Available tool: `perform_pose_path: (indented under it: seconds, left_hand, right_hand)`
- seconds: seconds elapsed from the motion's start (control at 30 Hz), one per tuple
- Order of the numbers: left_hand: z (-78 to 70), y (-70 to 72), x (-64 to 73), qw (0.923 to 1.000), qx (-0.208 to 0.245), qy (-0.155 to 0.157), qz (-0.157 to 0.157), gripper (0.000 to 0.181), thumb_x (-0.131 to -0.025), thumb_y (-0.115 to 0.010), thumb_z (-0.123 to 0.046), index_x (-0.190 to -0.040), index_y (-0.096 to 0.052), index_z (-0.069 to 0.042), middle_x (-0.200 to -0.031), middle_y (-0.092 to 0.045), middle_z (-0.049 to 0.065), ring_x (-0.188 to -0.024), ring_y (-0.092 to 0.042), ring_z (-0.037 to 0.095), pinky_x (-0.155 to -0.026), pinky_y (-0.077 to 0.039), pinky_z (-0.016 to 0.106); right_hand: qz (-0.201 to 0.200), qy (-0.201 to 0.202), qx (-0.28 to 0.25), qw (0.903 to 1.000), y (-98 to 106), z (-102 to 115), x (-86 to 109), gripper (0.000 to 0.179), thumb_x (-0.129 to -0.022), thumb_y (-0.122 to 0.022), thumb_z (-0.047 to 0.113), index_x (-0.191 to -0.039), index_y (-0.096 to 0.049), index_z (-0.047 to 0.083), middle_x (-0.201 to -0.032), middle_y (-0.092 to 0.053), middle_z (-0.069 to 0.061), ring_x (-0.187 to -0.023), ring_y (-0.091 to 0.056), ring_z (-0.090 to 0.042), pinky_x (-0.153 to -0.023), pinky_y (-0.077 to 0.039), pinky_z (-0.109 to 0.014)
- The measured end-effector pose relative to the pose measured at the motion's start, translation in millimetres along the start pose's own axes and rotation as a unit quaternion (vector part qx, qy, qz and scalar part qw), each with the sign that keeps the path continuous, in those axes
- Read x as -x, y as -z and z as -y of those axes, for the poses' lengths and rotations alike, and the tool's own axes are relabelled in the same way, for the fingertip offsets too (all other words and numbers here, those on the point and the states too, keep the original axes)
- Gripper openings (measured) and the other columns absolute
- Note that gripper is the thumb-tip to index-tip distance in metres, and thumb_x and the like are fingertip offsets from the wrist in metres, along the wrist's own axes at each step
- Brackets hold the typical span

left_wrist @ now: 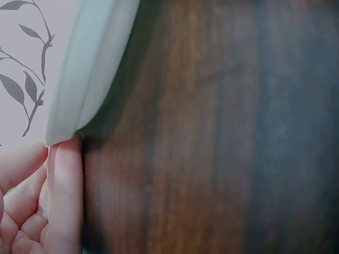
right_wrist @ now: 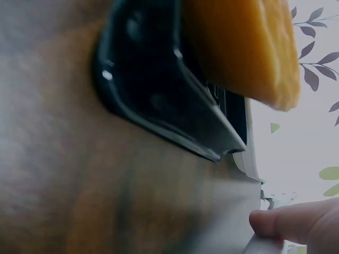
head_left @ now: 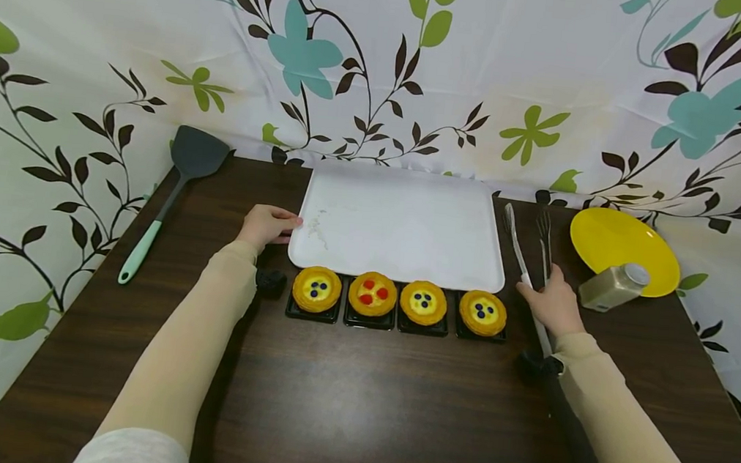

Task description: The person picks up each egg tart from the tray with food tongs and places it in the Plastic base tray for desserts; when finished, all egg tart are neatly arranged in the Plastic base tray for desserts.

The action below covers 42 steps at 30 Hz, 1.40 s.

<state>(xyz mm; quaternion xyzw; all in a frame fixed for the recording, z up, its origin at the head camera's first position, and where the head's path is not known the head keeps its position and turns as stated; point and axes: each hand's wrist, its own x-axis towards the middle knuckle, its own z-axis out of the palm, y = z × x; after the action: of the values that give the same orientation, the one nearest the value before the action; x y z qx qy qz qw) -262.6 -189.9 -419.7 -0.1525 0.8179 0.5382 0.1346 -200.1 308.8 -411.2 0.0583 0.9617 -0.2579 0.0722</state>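
At the left edge of the white tray [head_left: 404, 227], my left hand [head_left: 265, 226] pinches the rim. In the left wrist view the thumb and fingers [left_wrist: 64, 190] meet at the rim of the tray [left_wrist: 90, 69]. My right hand [head_left: 556, 303] grips a pair of metal tongs [head_left: 517, 237] with a pale handle, right of the tray. Its thumb [right_wrist: 286, 219] lies on the handle in the right wrist view; its other fingers are mostly hidden. Along the tray's front edge stand several egg tarts [head_left: 371, 294] in black holders [head_left: 369, 321], topped with dark blue or red pieces.
A yellow plate [head_left: 614, 242] lies at the back right, with a shaker jar [head_left: 613, 286] in front of it. On the left lies a dark turner [head_left: 179, 178] with a mint handle. Behind the wooden table [head_left: 355, 407] hangs a leaf-patterned cloth [head_left: 386, 56].
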Motion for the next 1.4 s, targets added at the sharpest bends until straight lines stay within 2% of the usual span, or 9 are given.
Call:
perform_pose_path:
  seconds: [0.1,0.37,0.53,0.83,1.13,1.4]
  left_hand:
    - [1.8,0.1,-2.8,1.0000,0.001,0.002,0.001,0.040,-0.093,-0.062,-0.022,-0.126,-0.059,0.001,-0.126,-0.054,0.019,-0.111,-0.057,0.028,-0.081,-0.057,0.027]
    - [1.3,-1.1,-2.3,1.0000,-0.001,0.006,0.000,0.039,-0.093,-0.062,-0.022,-0.125,-0.059,0.001,-0.125,-0.055,0.018,-0.111,-0.057,0.027,-0.081,-0.057,0.027]
    - [-0.1,-1.5,-0.7,1.0000,0.004,0.006,-0.003,0.039,-0.093,-0.062,-0.023,-0.124,-0.060,0.001,-0.125,-0.055,0.018,-0.109,-0.058,0.026,-0.080,-0.057,0.027]
    - [0.5,-0.9,-2.4,1.0000,0.003,0.008,0.000,0.040,-0.093,-0.062,-0.023,-0.125,-0.059,0.001,-0.127,-0.054,0.018,-0.109,-0.058,0.025,-0.080,-0.057,0.026]
    - [2.2,-0.9,-4.7,1.0000,-0.001,0.008,0.003,0.039,-0.093,-0.061,-0.022,-0.125,-0.059,0.001,-0.125,-0.054,0.017,-0.111,-0.057,0.027,-0.080,-0.057,0.026]
    - [-2.4,-0.6,7.5,0.9999,-0.001,-0.015,0.004,0.040,-0.095,-0.060,-0.022,-0.126,-0.057,0.003,-0.125,-0.055,0.020,-0.113,-0.057,0.029,-0.080,-0.057,0.026]
  right_hand:
    - [0.014,-0.017,0.005,0.9997,2.1,1.1,-6.6,0.088,-0.095,-0.050,0.036,-0.142,-0.001,-0.019,-0.135,-0.022,-0.049,-0.121,-0.031,-0.060,-0.101,-0.032,-0.067]
    - [0.015,-0.036,0.018,0.9991,3.1,1.0,-21.1,0.088,-0.094,-0.050,0.035,-0.142,0.001,-0.020,-0.135,-0.020,-0.050,-0.123,-0.028,-0.060,-0.103,-0.030,-0.066]
    - [0.019,-0.038,0.041,0.9983,4.9,0.6,-25.1,0.091,-0.093,-0.051,0.040,-0.141,-0.002,-0.020,-0.133,-0.025,-0.050,-0.120,-0.034,-0.060,-0.100,-0.035,-0.065]
    - [0.021,-0.017,0.067,0.9974,10.8,6.6,-21.6,0.092,-0.092,-0.051,0.045,-0.140,-0.010,-0.022,-0.133,-0.028,-0.049,-0.116,-0.040,-0.058,-0.094,-0.043,-0.063]
    - [0.003,-0.013,0.115,0.9933,10.7,13.2,-20.3,0.090,-0.089,-0.054,0.048,-0.135,-0.026,-0.024,-0.127,-0.039,-0.047,-0.101,-0.052,-0.054,-0.081,-0.050,-0.061]
    - [-0.003,-0.012,0.129,0.9916,8.1,14.8,-20.1,0.089,-0.088,-0.055,0.048,-0.134,-0.029,-0.023,-0.120,-0.044,-0.046,-0.093,-0.056,-0.053,-0.071,-0.053,-0.059]
